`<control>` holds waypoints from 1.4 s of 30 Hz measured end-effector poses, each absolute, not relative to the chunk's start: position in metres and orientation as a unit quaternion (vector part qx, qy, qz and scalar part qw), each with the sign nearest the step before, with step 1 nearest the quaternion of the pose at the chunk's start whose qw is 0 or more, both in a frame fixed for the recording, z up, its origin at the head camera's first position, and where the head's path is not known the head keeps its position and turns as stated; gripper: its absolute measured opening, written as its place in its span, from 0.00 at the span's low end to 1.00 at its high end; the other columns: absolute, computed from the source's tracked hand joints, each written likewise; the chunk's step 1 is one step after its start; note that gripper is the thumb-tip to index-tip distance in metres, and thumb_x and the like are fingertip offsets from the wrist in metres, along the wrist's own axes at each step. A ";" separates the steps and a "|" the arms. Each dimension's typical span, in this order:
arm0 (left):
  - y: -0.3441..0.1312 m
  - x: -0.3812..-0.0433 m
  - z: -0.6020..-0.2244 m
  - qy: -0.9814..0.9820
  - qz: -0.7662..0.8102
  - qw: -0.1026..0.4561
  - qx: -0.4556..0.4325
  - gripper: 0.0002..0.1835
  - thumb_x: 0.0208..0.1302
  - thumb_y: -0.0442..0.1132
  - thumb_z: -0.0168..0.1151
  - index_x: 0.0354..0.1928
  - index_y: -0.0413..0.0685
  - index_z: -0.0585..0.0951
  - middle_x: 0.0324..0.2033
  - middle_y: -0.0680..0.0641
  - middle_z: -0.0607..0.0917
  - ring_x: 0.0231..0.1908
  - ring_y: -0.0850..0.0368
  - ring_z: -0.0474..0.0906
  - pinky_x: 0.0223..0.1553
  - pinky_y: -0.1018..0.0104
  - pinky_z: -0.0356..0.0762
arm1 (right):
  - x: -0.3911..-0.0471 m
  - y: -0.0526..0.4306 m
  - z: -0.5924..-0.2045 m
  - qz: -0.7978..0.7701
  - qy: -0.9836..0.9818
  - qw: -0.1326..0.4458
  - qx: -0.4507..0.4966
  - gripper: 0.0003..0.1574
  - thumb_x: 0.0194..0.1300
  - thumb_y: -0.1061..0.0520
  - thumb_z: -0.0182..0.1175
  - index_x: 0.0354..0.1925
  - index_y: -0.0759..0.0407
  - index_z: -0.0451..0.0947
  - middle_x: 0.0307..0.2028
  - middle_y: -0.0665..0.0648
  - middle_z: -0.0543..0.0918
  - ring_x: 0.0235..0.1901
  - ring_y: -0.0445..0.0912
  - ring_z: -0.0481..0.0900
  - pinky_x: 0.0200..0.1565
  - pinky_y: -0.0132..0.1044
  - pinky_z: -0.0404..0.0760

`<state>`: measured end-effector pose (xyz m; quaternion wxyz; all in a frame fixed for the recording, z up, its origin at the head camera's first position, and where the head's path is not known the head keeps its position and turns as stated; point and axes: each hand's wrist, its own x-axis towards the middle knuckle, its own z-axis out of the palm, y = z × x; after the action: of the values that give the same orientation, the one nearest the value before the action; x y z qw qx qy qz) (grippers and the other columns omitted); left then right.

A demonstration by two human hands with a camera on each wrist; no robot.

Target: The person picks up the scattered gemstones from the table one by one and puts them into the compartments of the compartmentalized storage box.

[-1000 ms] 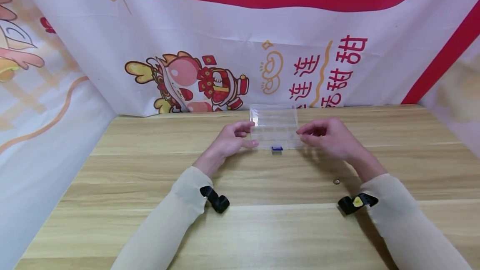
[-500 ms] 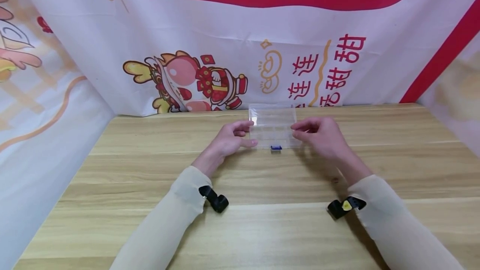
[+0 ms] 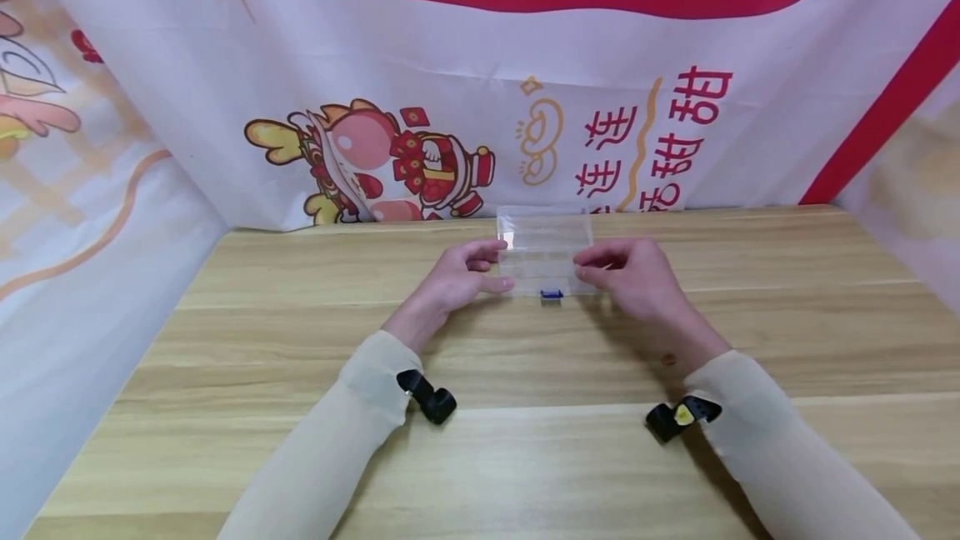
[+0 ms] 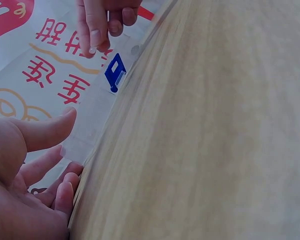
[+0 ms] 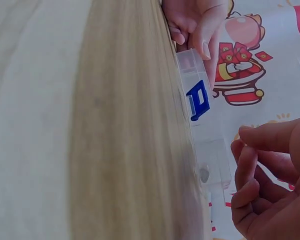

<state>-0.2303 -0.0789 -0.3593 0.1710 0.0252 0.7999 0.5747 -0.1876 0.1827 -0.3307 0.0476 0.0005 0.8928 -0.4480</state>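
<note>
A clear plastic compartment box (image 3: 534,284) stands on the table with its clear lid (image 3: 546,230) raised at the back. A blue latch (image 5: 198,100) marks its front side. My left hand (image 3: 459,277) grips the box's left end, thumb at the front corner and fingers behind. Over the right compartments, my right hand (image 3: 633,273) pinches a small pale thing between thumb and forefinger; the fingertips mostly hide it and I cannot tell its kind. In the right wrist view, a small round grey thing (image 5: 204,174) shows inside the box's right front compartment.
The wooden table (image 3: 480,473) reaches back to a printed cloth (image 3: 420,48) hanging close behind the raised lid. A small round brownish thing (image 3: 668,359) lies on the table beside the right forearm. Both wrists carry black cameras (image 3: 438,405).
My right hand has moved left, from the box's right edge to over its right compartments, fingertips still together. The left hand stays on the box's left end.
</note>
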 end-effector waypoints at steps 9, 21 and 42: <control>-0.079 -0.231 -0.360 0.800 0.575 0.170 0.023 0.32 0.64 0.37 0.76 0.70 0.62 0.80 0.66 0.52 0.79 0.65 0.50 0.70 0.73 0.52 0.68 | -0.188 0.183 -0.333 -0.433 0.900 0.052 -0.009 0.14 0.74 0.54 0.68 0.55 0.53 0.88 0.53 0.57 0.87 0.45 0.51 0.77 0.40 0.35 0.79; -0.077 -0.231 -0.358 0.801 0.574 0.168 0.025 0.34 0.64 0.36 0.77 0.72 0.61 0.79 0.66 0.51 0.80 0.65 0.51 0.71 0.73 0.53 0.68 | -0.189 0.179 -0.336 -0.404 0.912 0.064 -0.012 0.12 0.74 0.57 0.67 0.53 0.53 0.89 0.50 0.59 0.87 0.43 0.51 0.78 0.38 0.35 0.79; -0.080 -0.228 -0.360 0.797 0.578 0.172 0.023 0.34 0.63 0.36 0.77 0.71 0.63 0.79 0.66 0.52 0.80 0.65 0.50 0.71 0.73 0.51 0.68 | -0.188 0.177 -0.338 -0.400 0.913 0.078 -0.007 0.12 0.75 0.57 0.66 0.54 0.54 0.89 0.51 0.60 0.87 0.41 0.51 0.78 0.37 0.35 0.80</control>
<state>-0.2285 -0.0798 -0.3601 0.1723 0.0233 0.7970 0.5785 -0.1879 0.1773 -0.3377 0.0780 -0.0074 0.9133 -0.3996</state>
